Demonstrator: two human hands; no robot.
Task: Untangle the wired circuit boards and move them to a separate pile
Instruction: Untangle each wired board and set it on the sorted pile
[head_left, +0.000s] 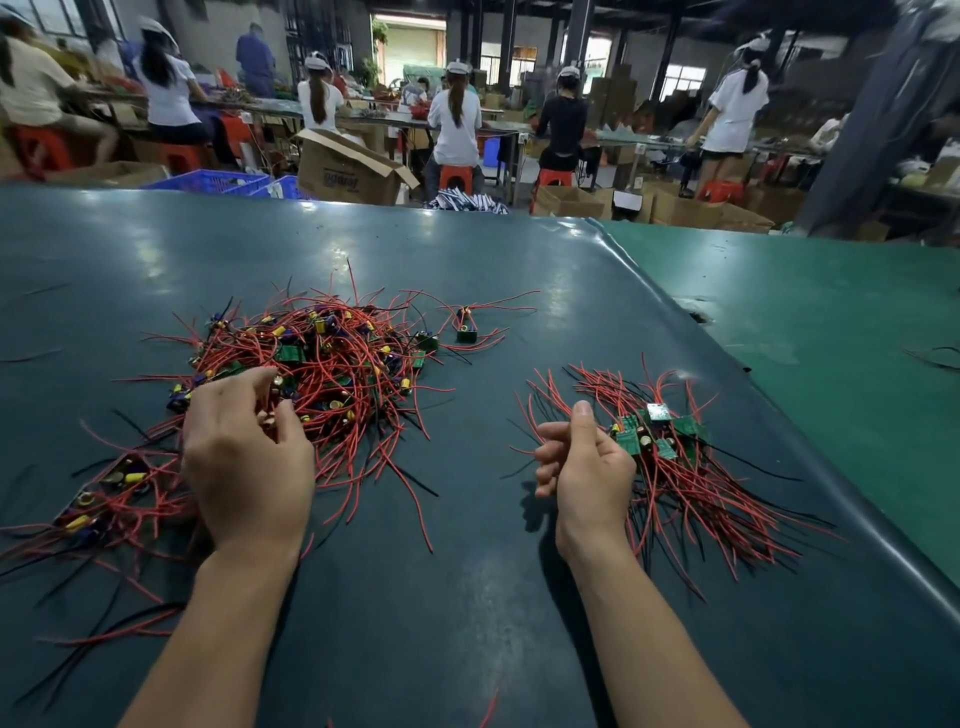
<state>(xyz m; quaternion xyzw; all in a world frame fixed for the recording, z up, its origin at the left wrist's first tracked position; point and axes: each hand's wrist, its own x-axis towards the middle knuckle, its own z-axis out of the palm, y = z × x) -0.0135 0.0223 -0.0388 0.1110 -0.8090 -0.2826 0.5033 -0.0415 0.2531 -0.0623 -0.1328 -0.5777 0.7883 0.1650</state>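
A large tangled pile of wired circuit boards (332, 353), green boards with red and black leads, lies left of centre on the dark mat. My left hand (249, 467) sits at its near edge, with curled fingers and thumb pinching a board's components. A smaller separate pile (675, 457) lies to the right, its boards bunched together and its wires fanned toward me. My right hand (587, 467) hovers just left of that pile, thumb up and fingers loosely curled, with nothing visibly in it.
A small cluster of boards (104, 493) lies at the near left, and two loose boards (466, 332) sit behind the big pile. The dark mat (467, 613) meets a green mat (831, 322) on the right. Workers sit at benches beyond the table.
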